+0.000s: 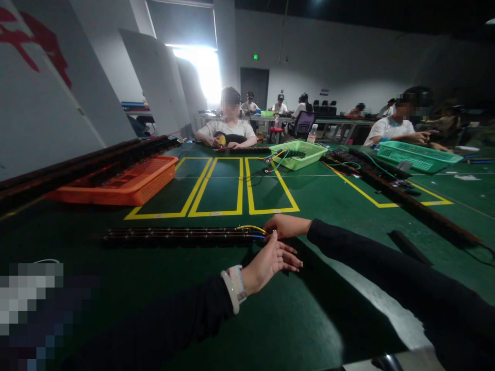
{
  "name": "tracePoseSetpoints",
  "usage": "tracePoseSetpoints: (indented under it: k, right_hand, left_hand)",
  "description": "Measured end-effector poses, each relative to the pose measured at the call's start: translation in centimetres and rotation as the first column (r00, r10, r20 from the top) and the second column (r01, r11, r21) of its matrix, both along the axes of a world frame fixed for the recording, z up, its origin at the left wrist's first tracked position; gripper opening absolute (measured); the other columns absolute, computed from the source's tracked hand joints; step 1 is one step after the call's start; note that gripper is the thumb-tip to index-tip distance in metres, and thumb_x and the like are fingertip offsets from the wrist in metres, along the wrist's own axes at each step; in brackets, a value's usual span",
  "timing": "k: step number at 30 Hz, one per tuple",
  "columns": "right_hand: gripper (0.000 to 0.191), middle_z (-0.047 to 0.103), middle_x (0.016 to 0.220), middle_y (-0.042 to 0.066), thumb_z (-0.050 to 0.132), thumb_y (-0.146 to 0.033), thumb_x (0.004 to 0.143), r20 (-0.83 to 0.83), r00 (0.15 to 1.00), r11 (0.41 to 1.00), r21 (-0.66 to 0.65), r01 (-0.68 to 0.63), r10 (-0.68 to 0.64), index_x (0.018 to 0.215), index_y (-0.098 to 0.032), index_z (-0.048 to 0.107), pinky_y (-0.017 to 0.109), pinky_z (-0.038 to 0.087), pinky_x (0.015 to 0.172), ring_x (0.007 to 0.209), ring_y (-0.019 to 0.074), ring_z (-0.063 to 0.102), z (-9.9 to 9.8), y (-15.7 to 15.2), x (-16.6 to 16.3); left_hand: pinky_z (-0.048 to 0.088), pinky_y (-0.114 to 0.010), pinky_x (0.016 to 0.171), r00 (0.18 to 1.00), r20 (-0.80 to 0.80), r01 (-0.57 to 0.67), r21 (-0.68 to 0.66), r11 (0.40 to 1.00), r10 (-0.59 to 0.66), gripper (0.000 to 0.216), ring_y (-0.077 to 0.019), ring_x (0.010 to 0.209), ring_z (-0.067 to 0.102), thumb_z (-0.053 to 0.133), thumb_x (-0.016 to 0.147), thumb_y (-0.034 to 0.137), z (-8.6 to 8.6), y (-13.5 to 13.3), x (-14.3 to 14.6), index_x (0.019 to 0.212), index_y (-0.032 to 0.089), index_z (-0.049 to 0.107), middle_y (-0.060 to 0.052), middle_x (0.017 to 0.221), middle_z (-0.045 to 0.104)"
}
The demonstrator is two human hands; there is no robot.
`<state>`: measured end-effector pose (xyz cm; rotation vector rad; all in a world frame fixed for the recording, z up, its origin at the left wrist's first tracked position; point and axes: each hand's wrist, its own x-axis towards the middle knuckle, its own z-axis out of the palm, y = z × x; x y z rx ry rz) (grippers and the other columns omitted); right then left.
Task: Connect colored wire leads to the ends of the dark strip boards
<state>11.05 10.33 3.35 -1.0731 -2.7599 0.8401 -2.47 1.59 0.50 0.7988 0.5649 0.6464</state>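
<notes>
A long black strip (174, 236) with rows of thin wires and small shiny points lies crosswise on the green table before me. From its right end come a yellow wire (250, 227) and a blue wire (258, 236). My right hand (288, 226) is closed at the ends of these wires, its fingertips partly hidden. Just in front of it, my left hand (266, 264) is open, fingers stretched to the right and thumb raised close to the right hand's fingertips. A pale band and a bracelet circle the left wrist.
An orange basket (154, 191) stands at left beside long dark strips (77, 164). Yellow taped boxes (216, 213) mark the table. Green baskets (305, 161) and more wired strips (421, 206) lie at right. Across the table a person (232, 129) holds a yellow tool.
</notes>
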Motion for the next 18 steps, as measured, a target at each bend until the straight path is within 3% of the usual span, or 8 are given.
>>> tracePoseSetpoints:
  k: [3, 7, 12, 18]
  right_hand:
    - [0.014, 0.064, 0.069, 0.003, 0.054, -0.016, 0.077, 0.086, 0.993, 0.97, 0.236, 0.053, -0.076, 0.075, -0.012, 0.068, 0.021, 0.034, 0.056, 0.059, 0.0099, 0.05, 0.0, -1.0, -0.3]
    - [0.014, 0.064, 0.074, 0.006, 0.053, -0.013, 0.079, 0.201, 0.97, 0.849, 0.528, 0.014, -0.14, 0.073, -0.013, 0.066, 0.025, 0.034, 0.063, 0.067, 0.0144, 0.054, 0.2, -2.4, -0.7]
    - [0.013, 0.061, 0.076, 0.008, 0.052, -0.017, 0.085, 0.317, 0.941, 0.713, 0.688, -0.139, -0.122, 0.081, -0.013, 0.063, 0.031, 0.034, 0.066, 0.072, 0.0186, 0.053, 0.2, -3.9, -0.9]
    - [0.021, 0.059, 0.081, 0.011, 0.041, -0.008, 0.088, 0.375, 0.915, 0.538, 0.808, -0.242, -0.152, 0.096, -0.007, 0.061, 0.033, 0.037, 0.063, 0.073, 0.0207, 0.05, -0.9, -6.0, -1.5]
  left_hand:
    - [0.045, -0.039, 0.084, 0.997, 0.055, -0.047, -0.104, 0.993, 0.053, 0.056, -0.023, 0.082, 0.064, 0.035, 0.085, 0.058, 0.2, 0.0, 0.0, 0.092, 0.007, 0.058, -0.019, 0.087, 0.066]
    - [0.044, -0.037, 0.088, 0.977, 0.106, -0.162, -0.191, 0.968, 0.184, 0.042, -0.0205, 0.087, 0.062, 0.038, 0.089, 0.046, 0.1, -0.1, 0.2, 0.1, 0.01, 0.056, -0.015, 0.094, 0.065]
    - [0.045, -0.032, 0.087, 0.9, 0.199, -0.32, -0.305, 0.897, 0.389, 0.025, -0.0152, 0.087, 0.06, 0.037, 0.092, 0.032, -0.3, 0.3, 0.4, 0.089, 0.016, 0.057, -0.007, 0.091, 0.063]
    - [0.046, -0.026, 0.08, 0.882, 0.168, -0.345, -0.406, 0.846, 0.44, 0.021, -0.0125, 0.085, 0.058, 0.045, 0.089, 0.034, -0.4, 0.6, 0.4, 0.088, 0.018, 0.058, -0.003, 0.089, 0.063]
